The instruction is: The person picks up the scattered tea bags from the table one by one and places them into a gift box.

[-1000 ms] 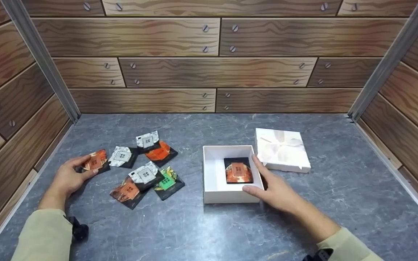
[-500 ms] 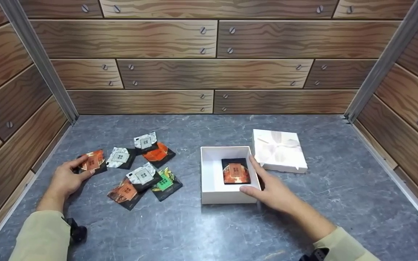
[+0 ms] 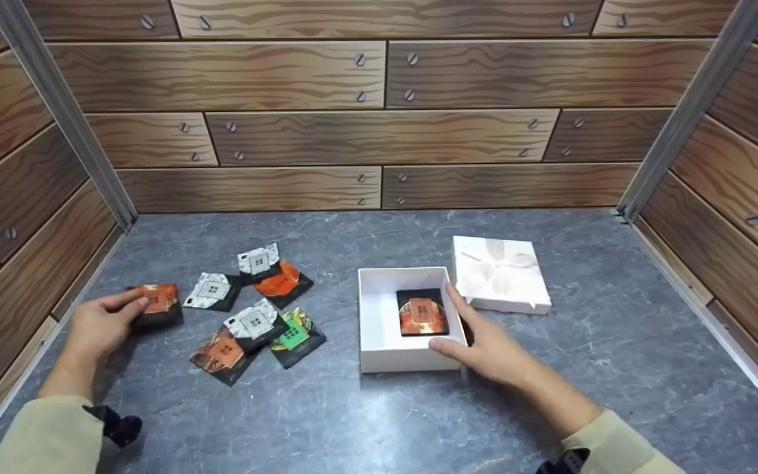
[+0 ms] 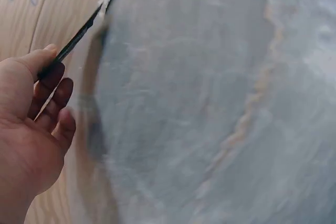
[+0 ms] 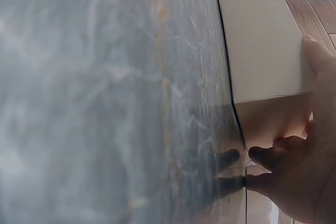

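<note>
Head view forward, down; wrist views close, tabletop shared

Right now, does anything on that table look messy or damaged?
Nothing looks damaged. The loose packets left of the white box lie askew, some overlapping, whereas the packet inside it lies fairly straight.

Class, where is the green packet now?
In the head view, the green packet lies left of the open box, partly under a black-and-white packet.
</note>
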A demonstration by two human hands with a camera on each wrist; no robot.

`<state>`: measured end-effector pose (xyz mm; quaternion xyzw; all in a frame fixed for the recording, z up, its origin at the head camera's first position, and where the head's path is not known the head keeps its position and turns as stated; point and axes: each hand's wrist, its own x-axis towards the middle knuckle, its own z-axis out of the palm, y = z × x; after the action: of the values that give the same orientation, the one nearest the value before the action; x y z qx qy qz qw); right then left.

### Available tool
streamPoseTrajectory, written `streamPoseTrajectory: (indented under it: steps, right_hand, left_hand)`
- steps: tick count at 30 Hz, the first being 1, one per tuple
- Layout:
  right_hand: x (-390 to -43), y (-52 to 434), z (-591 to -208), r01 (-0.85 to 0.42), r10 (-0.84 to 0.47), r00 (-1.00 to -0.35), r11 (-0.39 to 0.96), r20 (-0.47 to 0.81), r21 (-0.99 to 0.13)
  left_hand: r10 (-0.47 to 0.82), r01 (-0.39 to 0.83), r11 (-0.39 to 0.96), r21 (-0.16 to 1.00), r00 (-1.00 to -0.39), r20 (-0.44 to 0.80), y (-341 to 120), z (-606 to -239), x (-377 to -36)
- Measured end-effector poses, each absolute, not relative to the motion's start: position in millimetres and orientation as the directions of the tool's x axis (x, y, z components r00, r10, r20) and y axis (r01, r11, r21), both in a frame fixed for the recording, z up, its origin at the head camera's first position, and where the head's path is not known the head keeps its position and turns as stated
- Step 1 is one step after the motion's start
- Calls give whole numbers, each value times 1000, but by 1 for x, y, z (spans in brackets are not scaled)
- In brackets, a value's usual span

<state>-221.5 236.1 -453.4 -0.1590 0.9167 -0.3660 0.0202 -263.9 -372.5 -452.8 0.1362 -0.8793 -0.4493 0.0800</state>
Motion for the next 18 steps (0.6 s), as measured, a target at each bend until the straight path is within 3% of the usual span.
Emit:
streamPoseTrajectory:
  steps: [11,18]
  right_hand:
    - [-221,236,-454,-285,-307,-947,681,91,-674]
    - [-221,236,-455,-293,-311,-945,673,100,-679]
  left_hand:
    - [-252,-21,614,789,-953,170,-351,-405,-263]
    - [-150,155,514,844,-952,267,-304,-375,-264]
